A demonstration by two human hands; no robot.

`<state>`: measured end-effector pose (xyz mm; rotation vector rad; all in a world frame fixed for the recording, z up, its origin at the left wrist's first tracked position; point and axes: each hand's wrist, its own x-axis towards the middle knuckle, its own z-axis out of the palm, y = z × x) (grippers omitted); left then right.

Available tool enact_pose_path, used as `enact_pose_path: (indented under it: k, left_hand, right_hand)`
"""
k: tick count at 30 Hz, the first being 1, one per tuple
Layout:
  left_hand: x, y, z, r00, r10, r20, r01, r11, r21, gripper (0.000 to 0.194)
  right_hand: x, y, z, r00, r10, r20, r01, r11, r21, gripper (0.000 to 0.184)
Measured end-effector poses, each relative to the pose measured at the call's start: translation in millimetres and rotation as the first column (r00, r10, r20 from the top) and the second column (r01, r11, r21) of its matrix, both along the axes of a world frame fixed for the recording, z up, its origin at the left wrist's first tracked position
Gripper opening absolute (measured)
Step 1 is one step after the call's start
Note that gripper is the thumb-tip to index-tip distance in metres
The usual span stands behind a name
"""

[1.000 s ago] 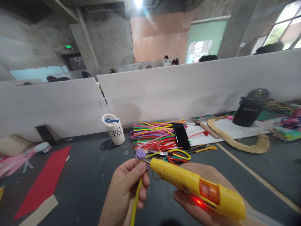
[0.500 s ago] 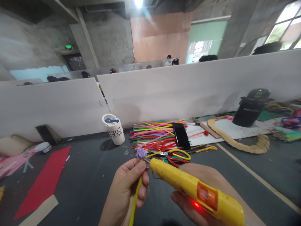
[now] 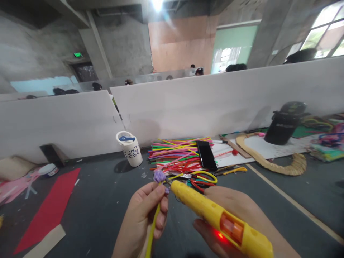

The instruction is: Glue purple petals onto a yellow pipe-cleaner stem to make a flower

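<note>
Between thumb and fingers, my left hand point(image 3: 147, 211) pinches a yellow pipe cleaner point(image 3: 153, 229) topped by a purple fuzzy flower point(image 3: 159, 176). A smaller purple bit shows beside the fingertips. My right hand point(image 3: 236, 204) is wrapped round a yellow hot glue gun point(image 3: 206, 206) with a glowing red light on its underside. The gun's metal nozzle points left, right at the flower's base; whether it touches is too small to tell. Behind the hands lie scissors point(image 3: 185, 176) and a pile of coloured pipe cleaners point(image 3: 177, 154).
A black phone point(image 3: 206, 155) lies on the pile's right side. Farther back stand a white cup point(image 3: 131, 150) and a black bottle point(image 3: 285, 123), before a white partition point(image 3: 215, 100). A curved cardboard piece point(image 3: 282, 166) rests at right, red paper point(image 3: 49, 208) at left.
The glue gun and my right hand have shifted slightly left, and the gun has rolled and tilted a little, its nozzle staying by the flower. My left hand keeps its pinch.
</note>
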<state>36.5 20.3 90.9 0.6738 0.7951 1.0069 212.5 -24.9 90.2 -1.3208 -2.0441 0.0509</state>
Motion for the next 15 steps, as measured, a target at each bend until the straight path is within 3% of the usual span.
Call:
enact_pose_path:
  k: [3,5,9,12,15]
  left_hand:
    - [-2.0,1.2,-0.5,0.999,-0.03,0.01,0.03,0.999,0.021,0.033]
    - [-3.3,2.4,-0.1,0.999,-0.032,0.027,0.031,0.999,0.036,0.033]
    - [-5.8,4.1,2.9,0.999,0.009,0.051,-0.011,0.999,0.037,0.031]
    - [-8.6,5.5,5.5,0.995,0.024,0.097,-0.027,0.999,0.031,0.03]
    - [-13.6,7.5,7.8,0.979,-0.005,0.202,0.002,1.0,0.017,0.027]
  right_hand:
    - [2.6,0.3,4.7,0.998,0.06,-0.03,-0.061,0.996,-0.057,0.016]
    - [5.3,1.9,6.8,0.98,0.094,-0.176,-0.115,0.987,-0.114,0.017]
    - [13.3,6.3,6.6,0.854,0.079,-0.514,-0.242,0.935,-0.26,0.008]
    - [18.2,9.7,5.4,0.819,0.137,-0.557,-0.362,0.877,-0.316,0.008]
    - [17.0,18.4,0.7,0.88,0.098,-0.465,-0.278,0.9,-0.336,0.007]
